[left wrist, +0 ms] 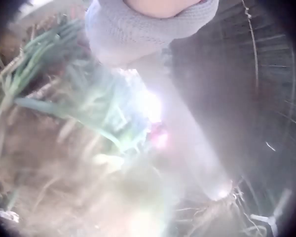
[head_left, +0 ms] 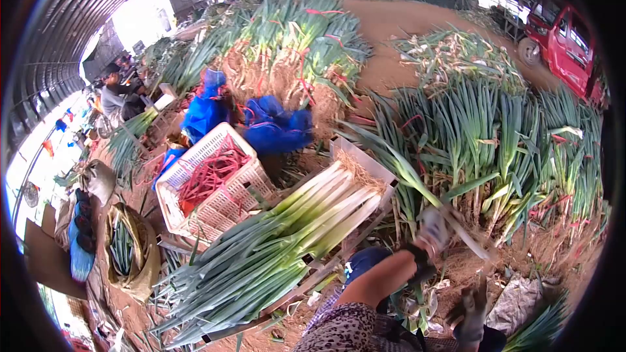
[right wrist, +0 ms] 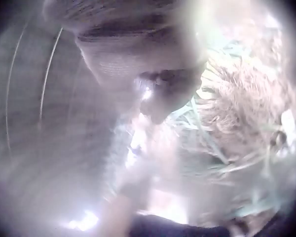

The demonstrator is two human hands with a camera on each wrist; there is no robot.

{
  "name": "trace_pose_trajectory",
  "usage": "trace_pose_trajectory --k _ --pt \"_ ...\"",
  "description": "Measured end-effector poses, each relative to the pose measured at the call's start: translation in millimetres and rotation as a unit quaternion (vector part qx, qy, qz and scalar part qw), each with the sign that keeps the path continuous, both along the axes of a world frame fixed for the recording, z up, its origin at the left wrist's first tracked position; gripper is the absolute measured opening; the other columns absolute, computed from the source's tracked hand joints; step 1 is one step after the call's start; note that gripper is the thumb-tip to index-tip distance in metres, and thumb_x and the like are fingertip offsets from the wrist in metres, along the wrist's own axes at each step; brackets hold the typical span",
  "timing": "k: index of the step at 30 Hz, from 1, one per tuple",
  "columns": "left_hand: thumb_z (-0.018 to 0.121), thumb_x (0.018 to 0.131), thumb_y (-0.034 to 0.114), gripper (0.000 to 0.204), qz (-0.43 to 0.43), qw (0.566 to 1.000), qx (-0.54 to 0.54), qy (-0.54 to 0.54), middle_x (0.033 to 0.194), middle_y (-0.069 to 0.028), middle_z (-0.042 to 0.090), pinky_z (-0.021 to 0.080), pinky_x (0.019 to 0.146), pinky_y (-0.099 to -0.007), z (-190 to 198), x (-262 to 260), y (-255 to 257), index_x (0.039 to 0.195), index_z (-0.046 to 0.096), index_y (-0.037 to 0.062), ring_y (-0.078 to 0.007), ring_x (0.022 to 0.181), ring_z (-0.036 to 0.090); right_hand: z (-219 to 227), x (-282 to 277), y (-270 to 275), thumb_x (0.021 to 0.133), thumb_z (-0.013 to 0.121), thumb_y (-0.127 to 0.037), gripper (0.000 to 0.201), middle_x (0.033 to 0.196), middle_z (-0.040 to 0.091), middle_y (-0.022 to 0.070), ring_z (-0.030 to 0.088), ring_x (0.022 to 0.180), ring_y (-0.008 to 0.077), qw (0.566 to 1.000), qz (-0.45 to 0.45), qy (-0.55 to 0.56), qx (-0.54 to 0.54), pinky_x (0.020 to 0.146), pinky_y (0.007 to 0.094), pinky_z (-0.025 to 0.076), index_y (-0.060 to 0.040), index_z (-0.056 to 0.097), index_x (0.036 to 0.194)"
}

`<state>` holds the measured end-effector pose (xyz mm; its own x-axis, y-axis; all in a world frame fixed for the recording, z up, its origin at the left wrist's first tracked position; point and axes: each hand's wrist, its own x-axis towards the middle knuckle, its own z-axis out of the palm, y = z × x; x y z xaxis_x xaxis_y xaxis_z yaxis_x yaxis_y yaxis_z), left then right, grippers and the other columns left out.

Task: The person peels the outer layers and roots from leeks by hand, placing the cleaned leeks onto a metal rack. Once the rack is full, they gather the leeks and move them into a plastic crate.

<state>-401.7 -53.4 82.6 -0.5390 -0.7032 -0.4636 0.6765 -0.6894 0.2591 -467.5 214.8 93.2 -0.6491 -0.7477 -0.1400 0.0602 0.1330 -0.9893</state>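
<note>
My left hand (head_left: 433, 229), in a light knitted glove, grips a single leek (head_left: 466, 234) by its stalk. The leek's green leaves reach up and to the left, while its pale root end points down to the right. In the left wrist view the white shank (left wrist: 187, 133) runs down from the glove to thin roots (left wrist: 232, 202). Lower right in the head view, my gloved right hand (head_left: 471, 318) is apart from the leek, its fingers spread and dark-stained. The right wrist view is hazy, with dark glove fingertips (right wrist: 172, 94) over blurred ground litter.
Trimmed leeks (head_left: 293, 241) lie on a low rack before me. Left of them stands a white crate (head_left: 261, 179) of red ties, near blue bags (head_left: 277, 124). Upright leek bundles (head_left: 482, 130) crowd the right. A red vehicle (head_left: 570, 45) and a seated person (head_left: 117, 94) are farther off.
</note>
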Motion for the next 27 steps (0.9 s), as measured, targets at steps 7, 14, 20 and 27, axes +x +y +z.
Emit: trace_pose_trajectory --k 7,14,20,27 --pt "0.07 0.077 0.008 0.062 -0.148 0.749 -0.591 -0.26 0.122 -0.0219 0.058 0.041 0.103 -0.0406 39.3 31.4 105.8 0.134 0.046 -0.0024 -0.0289 0.119 0.053 63.5 -32.7 -33.6 0.088 0.069 -0.038 0.034 0.082 0.057 0.0001 0.047 0.072 0.0071 0.982 -0.168 0.053 -0.075 0.061 0.0208 0.034 -0.0062 0.065 0.098" --pt "0.074 0.075 0.019 0.033 -0.3 0.626 -0.692 -0.195 0.107 -0.017 0.068 0.041 0.103 -0.0509 31.5 23.3 83.8 0.106 0.067 0.0067 -0.0317 0.104 0.063 177.7 -67.1 28.0 0.093 0.06 -0.026 0.039 0.108 0.06 0.0098 0.053 0.105 0.0203 0.938 -0.01 0.298 -0.177 0.096 0.0347 0.039 -0.0025 0.051 0.123" --pt "0.059 0.087 0.018 0.018 0.168 0.353 -0.833 -0.391 0.082 -0.0087 0.061 0.049 0.057 -0.0379 161.5 89.0 37.6 0.103 0.061 0.0096 -0.0225 0.072 0.06 193.3 -117.9 55.8 0.098 0.047 -0.017 0.048 0.108 0.05 0.0026 0.038 0.102 0.0145 0.887 -0.135 0.374 -0.237 0.085 0.0302 0.03 -0.0057 0.04 0.144" --pt "0.059 0.071 0.007 0.025 0.055 -0.012 -0.589 -0.806 0.078 -0.009 0.064 0.047 0.071 -0.043 266.6 365.6 50.1 0.093 0.068 0.0141 -0.0286 0.08 0.063 112.4 -47.0 -54.7 0.09 0.064 -0.027 0.024 0.063 0.041 -0.0085 0.032 0.047 0.0028 0.991 -0.011 -0.059 -0.121 0.043 0.0195 0.024 -0.0092 0.07 0.105"
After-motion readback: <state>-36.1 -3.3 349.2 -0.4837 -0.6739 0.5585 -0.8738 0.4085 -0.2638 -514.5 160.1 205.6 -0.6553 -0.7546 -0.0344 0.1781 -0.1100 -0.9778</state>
